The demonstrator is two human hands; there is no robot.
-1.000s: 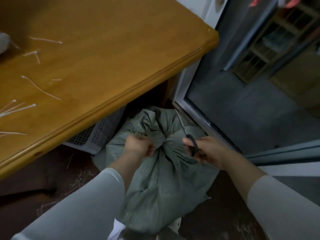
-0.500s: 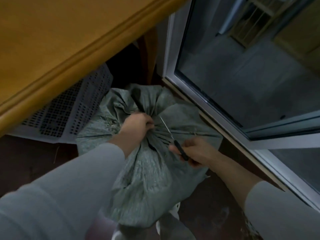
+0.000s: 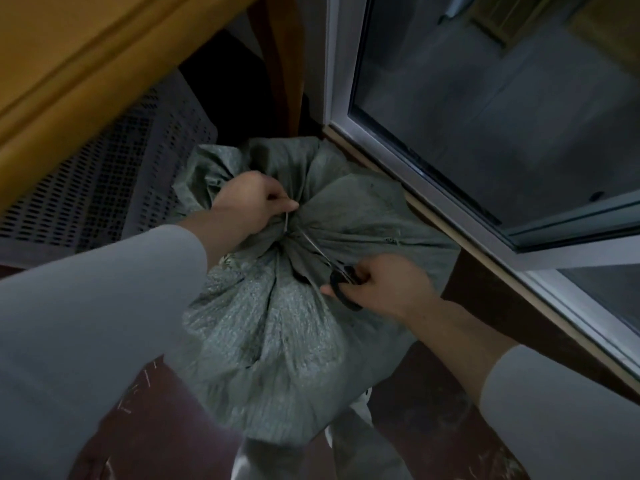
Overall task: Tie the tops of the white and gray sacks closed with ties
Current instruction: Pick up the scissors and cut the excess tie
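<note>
Now scissors (image 3: 334, 284) nearer tie (image 3: 286, 221) pinched by left hand (image 3: 251, 200).

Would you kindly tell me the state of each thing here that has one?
gray woven sack: upright, top gathered into a neck.
thin pale tie: at the neck, its tail pinched by the left hand.
black-handled metal scissors: gripped by the right hand, blades pointing at the tie; blade opening unclear.

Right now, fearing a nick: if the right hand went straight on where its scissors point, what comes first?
Probably the thin pale tie the left hand pinches at the neck of the gray woven sack.
</note>
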